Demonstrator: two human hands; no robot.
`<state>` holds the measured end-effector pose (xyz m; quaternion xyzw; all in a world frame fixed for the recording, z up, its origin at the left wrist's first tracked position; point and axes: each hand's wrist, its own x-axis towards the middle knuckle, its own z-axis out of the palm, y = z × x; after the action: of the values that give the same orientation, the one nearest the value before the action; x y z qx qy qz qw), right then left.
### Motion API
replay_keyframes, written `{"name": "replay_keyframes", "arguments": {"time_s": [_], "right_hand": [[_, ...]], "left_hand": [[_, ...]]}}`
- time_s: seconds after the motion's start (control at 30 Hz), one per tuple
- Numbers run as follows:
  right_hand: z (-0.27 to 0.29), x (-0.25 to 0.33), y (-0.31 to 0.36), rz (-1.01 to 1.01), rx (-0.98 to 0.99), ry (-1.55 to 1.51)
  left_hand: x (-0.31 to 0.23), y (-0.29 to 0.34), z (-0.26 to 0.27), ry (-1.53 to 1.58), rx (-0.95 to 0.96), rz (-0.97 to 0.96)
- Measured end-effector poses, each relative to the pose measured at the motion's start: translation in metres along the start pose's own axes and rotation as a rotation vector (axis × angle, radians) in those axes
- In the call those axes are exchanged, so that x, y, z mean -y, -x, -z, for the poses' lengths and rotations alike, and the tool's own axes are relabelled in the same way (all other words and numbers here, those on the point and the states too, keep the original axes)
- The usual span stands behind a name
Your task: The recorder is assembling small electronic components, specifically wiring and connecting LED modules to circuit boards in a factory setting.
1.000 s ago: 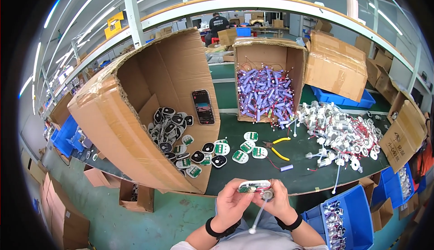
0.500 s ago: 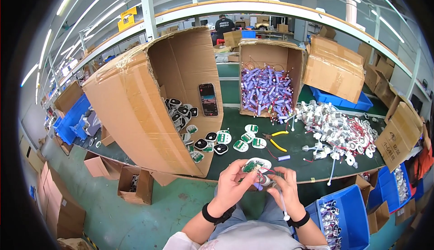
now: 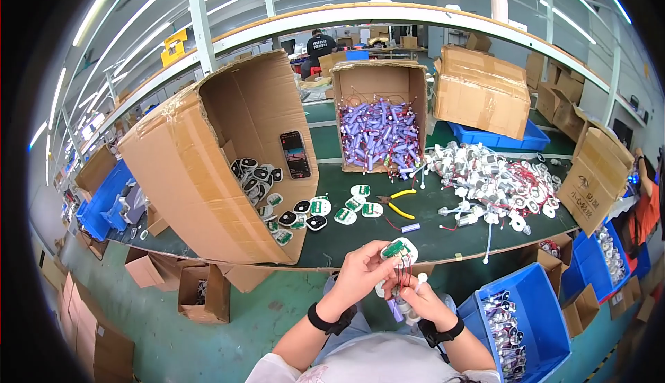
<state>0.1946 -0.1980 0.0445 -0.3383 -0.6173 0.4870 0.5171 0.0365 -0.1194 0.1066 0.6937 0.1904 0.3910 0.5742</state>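
My left hand (image 3: pixel 365 272) pinches a rounded white cover with a green circuit board (image 3: pixel 399 249) in it, board side up. Red and dark wires hang from the board toward my right hand (image 3: pixel 427 305), whose fingers are closed on a white-and-grey motor part (image 3: pixel 410 316). Beside that part dangles a purple cylindrical battery (image 3: pixel 394 310); a white stem with a round tip sticks up by my right fingers. Just past my hands, on the dark green bench (image 3: pixel 332 243), lie several white covers with boards (image 3: pixel 346 215), yellow-handled pliers (image 3: pixel 400 204) and a single purple battery (image 3: pixel 411 228).
At left, a large tipped carton (image 3: pixel 173 175) holds black-and-white covers and a phone (image 3: pixel 295 154). A box of purple batteries (image 3: pixel 379 134) stands behind the bench middle. White motor parts (image 3: pixel 485 182) are heaped at right. A blue bin (image 3: pixel 547 327) sits low right.
The view has shifted, so the bench things appear farther left. My right hand has dropped lower and closer to my body with the motor part; the wires below the board now hang down.
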Motion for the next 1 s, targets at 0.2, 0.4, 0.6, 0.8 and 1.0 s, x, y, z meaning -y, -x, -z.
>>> {"name": "replay_keyframes", "arguments": {"time_s": [0.2,0.4,0.6,0.8,1.0], "right_hand": [[0.009,0.000,0.005,-0.050,-0.116,0.153],[0.020,-0.006,0.004,-0.105,-0.153,0.071],[0.048,-0.012,0.013,-0.168,-0.244,0.025],[0.068,-0.005,0.013,-0.207,-0.260,0.282],[0.085,0.036,-0.006,-0.257,-0.309,0.327]], "left_hand": [[0.007,-0.005,-0.005,0.011,0.023,0.076],[0.020,-0.012,-0.004,0.068,0.016,0.159],[0.049,-0.028,-0.015,0.126,0.070,0.224],[0.063,-0.043,-0.024,0.106,0.119,0.234],[0.075,-0.069,-0.026,0.001,0.167,0.140]]}}
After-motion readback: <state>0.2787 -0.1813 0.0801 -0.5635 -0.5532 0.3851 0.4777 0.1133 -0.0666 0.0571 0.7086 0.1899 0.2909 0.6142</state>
